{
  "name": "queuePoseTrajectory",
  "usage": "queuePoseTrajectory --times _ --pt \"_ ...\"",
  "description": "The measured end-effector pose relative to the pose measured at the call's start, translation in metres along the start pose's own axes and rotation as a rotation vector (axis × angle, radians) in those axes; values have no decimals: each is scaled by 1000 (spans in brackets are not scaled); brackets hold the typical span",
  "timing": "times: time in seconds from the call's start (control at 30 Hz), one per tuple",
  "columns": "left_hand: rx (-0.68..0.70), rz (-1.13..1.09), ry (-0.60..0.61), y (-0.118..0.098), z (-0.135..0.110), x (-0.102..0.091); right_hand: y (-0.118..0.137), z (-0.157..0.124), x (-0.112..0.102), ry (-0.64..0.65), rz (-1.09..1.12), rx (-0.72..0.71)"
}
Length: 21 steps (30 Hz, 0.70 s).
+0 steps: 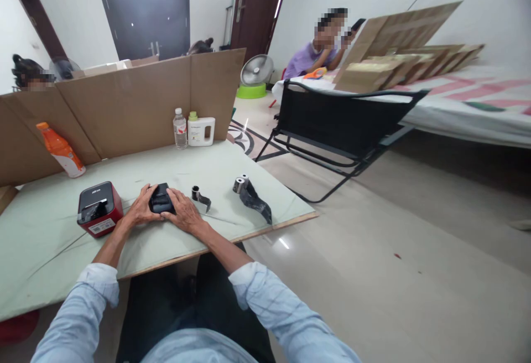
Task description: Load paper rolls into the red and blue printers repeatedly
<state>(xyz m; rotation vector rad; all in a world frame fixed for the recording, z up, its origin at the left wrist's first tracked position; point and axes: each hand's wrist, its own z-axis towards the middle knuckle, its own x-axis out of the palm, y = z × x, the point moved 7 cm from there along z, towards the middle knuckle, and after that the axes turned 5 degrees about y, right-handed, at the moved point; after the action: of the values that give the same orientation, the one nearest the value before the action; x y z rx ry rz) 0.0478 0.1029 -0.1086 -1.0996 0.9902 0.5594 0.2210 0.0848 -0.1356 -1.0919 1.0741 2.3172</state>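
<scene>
Both hands are around a small black plastic piece [162, 199] on the pale green tabletop, its exact kind not clear. My left hand [143, 205] grips its left side, and my right hand [183, 211] grips the right side. Left of them stands a red and black box-shaped machine [99, 205], like a label printer, with a white label on its front. Just right of my right hand is a small roll [196, 192] with a dark strip trailing from it. Farther right lie two more silvery rolls [239, 185] with a longer black strip [257, 205].
A cardboard screen [136, 103] lines the table's back. Before it stand an orange bottle [62, 150], a clear bottle [180, 130] and a white jug [201, 131]. Right of the table are a black folding chair [332, 125], a fan [256, 72] and a seated person [307, 61] by cardboard boxes [367, 75].
</scene>
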Motion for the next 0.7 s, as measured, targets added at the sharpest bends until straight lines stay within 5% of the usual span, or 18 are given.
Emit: queuePoseTrajectory --times 0.47,0.7 --pt "-14 -7 -152 10 23 -27 11 1 -24 -97 7 13" --pt "12 23 -227 -17 101 -30 17 3 -18 153 -27 64"
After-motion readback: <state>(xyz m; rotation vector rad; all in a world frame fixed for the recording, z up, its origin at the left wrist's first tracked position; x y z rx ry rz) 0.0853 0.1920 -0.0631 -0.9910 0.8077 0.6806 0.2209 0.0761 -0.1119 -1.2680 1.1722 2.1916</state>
